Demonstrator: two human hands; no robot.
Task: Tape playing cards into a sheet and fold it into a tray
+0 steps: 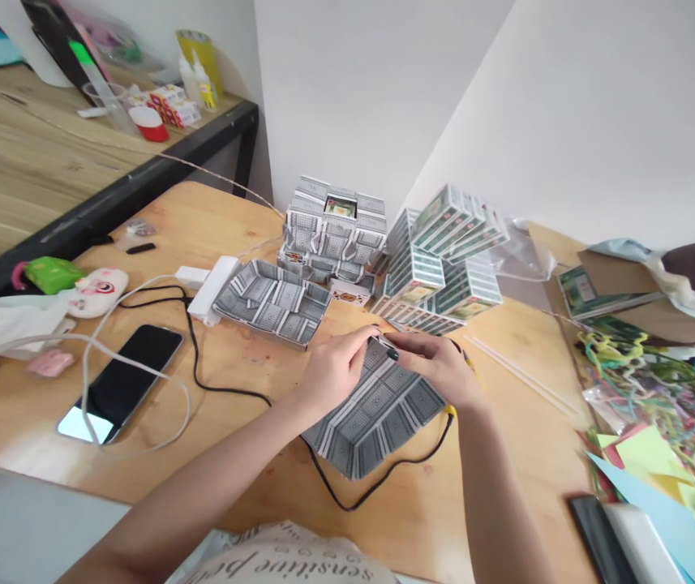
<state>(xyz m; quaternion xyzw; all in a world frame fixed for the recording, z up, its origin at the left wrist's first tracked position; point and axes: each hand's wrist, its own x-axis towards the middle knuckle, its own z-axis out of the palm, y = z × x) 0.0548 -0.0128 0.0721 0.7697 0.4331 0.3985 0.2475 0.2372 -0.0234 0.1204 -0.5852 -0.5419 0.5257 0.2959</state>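
Pinching at frame centre: card tray [377,414] is held at its top edge by left grip [335,369] and right grip [438,365]; "sensitive" is read on fabric [286,560] at bottom.

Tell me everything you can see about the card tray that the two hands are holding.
The card tray is a shallow rectangular dish that looks assembled from playing cards, showing grey-and-white patterned card backs. It has a flat base and low sloping walls. It lies open side up on the wooden table, over a black cable, turned diagonally. The left hand and right hand pinch its far rim, fingertips meeting there. It looks like thin, stiff card.
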